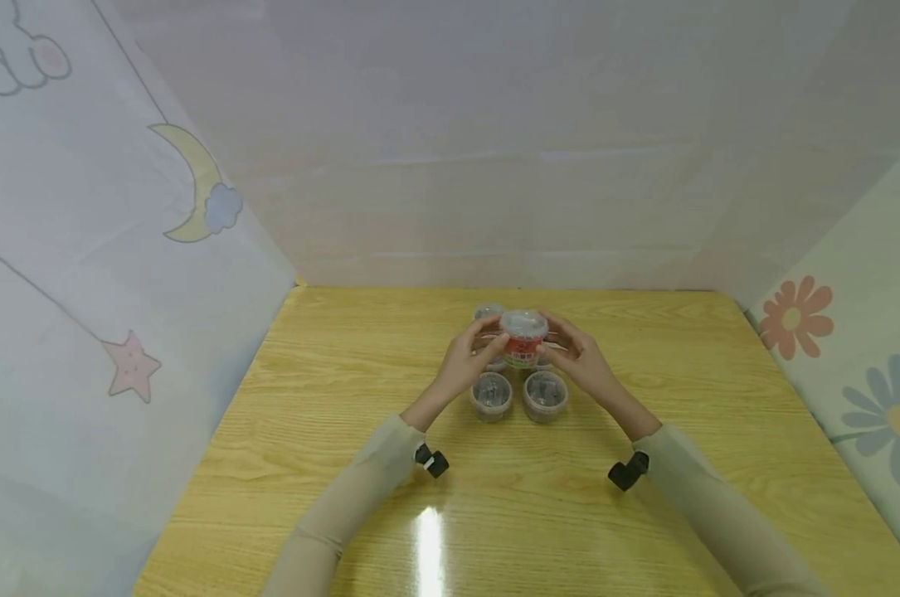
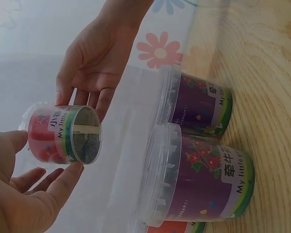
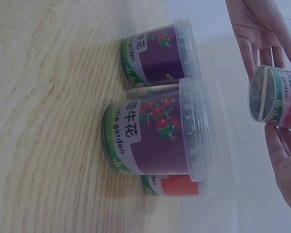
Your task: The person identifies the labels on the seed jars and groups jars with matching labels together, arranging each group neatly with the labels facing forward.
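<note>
Between my two hands, above the table, is a clear-lidded plastic cup (image 1: 523,342) with a red and green label. My left hand (image 1: 468,358) holds its left side, thumb in front and fingers behind. On the other side my right hand (image 1: 578,358) grips it in the same way. The left wrist view shows the cup's clear base (image 2: 87,136) with a pale strip across it. Two purple-labelled lidded cups (image 1: 491,393) (image 1: 545,393) stand upright below, nearest to me. More cups behind them are partly hidden by the hands and the held cup.
A cup with an orange-red label (image 3: 177,185) stands behind the purple ones. Another lid (image 1: 488,311) shows at the back of the group. The wooden table (image 1: 330,398) meets a pale wall covering (image 1: 494,207) at the back, with decorated sheets on both sides.
</note>
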Demonstrator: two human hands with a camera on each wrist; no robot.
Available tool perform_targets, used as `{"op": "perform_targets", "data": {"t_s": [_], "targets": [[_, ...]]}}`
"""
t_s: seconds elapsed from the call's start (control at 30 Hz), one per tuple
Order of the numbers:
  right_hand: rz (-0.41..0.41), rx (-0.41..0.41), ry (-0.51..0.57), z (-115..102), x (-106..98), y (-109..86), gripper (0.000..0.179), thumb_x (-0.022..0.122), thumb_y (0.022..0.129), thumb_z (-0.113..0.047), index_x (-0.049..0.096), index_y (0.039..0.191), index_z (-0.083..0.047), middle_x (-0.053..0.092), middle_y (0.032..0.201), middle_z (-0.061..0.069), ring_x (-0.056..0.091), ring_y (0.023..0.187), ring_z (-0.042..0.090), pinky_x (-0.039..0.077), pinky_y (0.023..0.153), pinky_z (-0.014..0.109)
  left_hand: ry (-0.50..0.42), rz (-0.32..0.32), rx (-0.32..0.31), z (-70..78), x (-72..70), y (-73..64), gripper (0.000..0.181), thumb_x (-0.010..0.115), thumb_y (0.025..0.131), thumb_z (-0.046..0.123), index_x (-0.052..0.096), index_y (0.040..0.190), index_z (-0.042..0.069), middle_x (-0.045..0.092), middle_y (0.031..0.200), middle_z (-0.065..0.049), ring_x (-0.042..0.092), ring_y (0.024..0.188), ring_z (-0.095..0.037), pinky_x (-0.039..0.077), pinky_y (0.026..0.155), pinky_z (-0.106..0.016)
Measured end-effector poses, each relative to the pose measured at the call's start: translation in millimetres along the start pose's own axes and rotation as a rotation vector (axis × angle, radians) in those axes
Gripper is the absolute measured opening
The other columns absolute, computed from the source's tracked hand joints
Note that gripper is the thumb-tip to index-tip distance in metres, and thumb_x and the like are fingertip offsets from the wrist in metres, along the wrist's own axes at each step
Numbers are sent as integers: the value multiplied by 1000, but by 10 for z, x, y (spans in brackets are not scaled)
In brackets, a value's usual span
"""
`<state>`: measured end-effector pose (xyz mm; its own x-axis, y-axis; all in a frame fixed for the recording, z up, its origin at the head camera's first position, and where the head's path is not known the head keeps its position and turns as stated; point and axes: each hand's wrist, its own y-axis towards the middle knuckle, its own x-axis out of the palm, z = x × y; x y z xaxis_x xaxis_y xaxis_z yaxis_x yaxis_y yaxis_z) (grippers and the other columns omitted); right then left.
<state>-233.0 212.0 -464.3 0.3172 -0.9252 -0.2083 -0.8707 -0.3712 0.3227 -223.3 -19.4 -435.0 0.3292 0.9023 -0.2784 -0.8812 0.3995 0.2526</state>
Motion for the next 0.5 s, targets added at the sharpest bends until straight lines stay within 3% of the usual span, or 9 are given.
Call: {"op": "perform_targets", "data": {"t_s": [0.07, 0.13, 0.3, 0.5], "targets": [[2, 12, 8, -8, -3, 6, 59, 56, 92, -3, 28, 144, 1, 41, 138, 19, 51, 113, 5, 50, 86, 18, 3, 1, 7, 12, 0, 7, 48, 50, 97, 23, 38, 139, 2, 52, 128, -20, 56, 112, -34, 53, 86, -38], [2, 21, 13, -15, -5, 11, 59, 56, 92, -4, 29, 144, -1, 40, 138, 21, 51, 112, 5, 50, 86, 18, 5, -6, -7, 126, -17, -12, 46, 50, 97, 15, 38, 138, -1, 51, 129, -22, 55, 113, -37, 53, 86, -38], [-1, 1, 9, -18, -13, 28, 58, 56, 92, -4, 31, 144, -5, 39, 138, 24, 51, 113, 5, 48, 90, 17, 17, -18, -24, 120, -23, 15, 46, 50, 97, 15, 38, 139, 0, 50, 131, -22, 55, 114, -36, 55, 81, -35], [-10, -11, 15, 27, -37, 61, 58, 56, 92, -3, 31, 144, -3, 41, 137, 22, 51, 113, 5, 48, 90, 18, -28, -8, -46, -129, 5, 111, 48, 52, 96, 21, 38, 140, 7, 51, 131, -20, 54, 114, -37, 57, 72, -43]]}}
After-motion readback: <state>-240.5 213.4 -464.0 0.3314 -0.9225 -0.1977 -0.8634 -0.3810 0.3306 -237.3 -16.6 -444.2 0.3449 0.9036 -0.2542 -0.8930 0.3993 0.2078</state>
